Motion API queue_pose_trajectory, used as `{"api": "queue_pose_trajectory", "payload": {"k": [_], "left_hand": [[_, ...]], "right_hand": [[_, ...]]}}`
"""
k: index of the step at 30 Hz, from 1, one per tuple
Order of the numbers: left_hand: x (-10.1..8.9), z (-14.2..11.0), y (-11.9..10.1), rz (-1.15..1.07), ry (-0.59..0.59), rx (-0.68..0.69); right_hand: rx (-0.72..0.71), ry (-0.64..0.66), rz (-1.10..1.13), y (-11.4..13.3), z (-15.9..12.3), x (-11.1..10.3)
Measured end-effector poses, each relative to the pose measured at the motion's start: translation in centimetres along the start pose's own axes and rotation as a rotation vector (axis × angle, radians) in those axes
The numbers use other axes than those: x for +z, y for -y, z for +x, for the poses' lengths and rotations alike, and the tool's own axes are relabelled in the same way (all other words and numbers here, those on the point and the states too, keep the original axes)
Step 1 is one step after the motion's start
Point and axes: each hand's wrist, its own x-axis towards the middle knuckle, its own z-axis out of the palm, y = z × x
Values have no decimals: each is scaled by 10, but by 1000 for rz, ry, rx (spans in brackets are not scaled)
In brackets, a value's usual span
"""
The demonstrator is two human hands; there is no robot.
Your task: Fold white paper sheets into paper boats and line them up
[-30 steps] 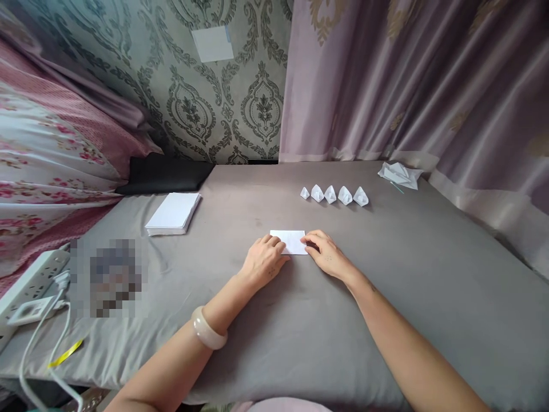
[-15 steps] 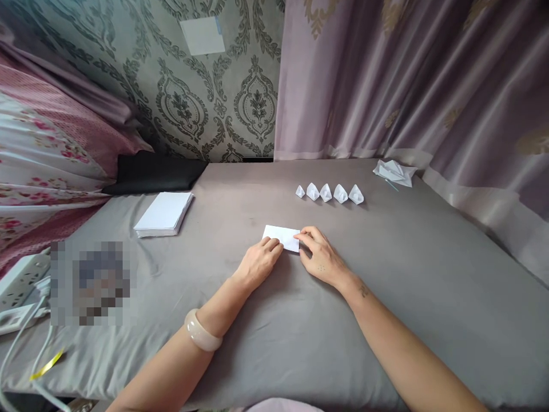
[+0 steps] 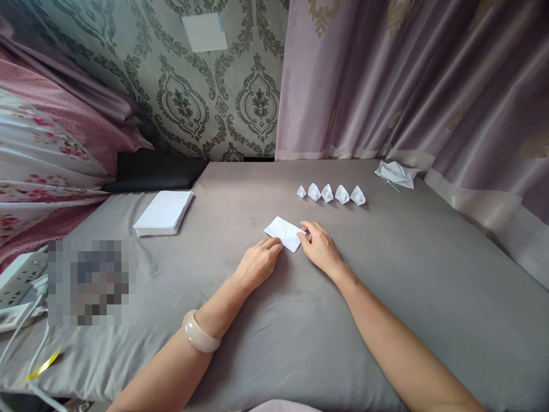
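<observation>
A small folded sheet of white paper (image 3: 283, 231) lies tilted on the grey cloth, its right end turned toward me. My left hand (image 3: 260, 262) pinches the near edge of the paper, fingers curled together. At the paper's right end, my right hand (image 3: 321, 246) grips the corner between thumb and fingertips. Beyond the hands stands a row of several small folded white paper pieces (image 3: 327, 193), the leftmost one the smallest.
To the left rests a stack of white paper (image 3: 164, 210), with a black item (image 3: 156, 170) behind it. More folded papers (image 3: 395, 173) lie at the back right beside a thin green stick. A power strip (image 3: 21, 280) with cables and a yellow strip (image 3: 44, 366) are at the left edge.
The folded paper has turned clockwise between my hands, from level to slanted. My left hand has slid to its near edge, and my right hand has stayed at its right end.
</observation>
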Motion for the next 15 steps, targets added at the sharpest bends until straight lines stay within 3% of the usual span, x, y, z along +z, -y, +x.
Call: {"api": "queue_pose_trajectory", "payload": {"k": [15], "left_hand": [[7,-2,8,-241,-117,-50]], "right_hand": [[128,100,61,3,-17,-12]]}}
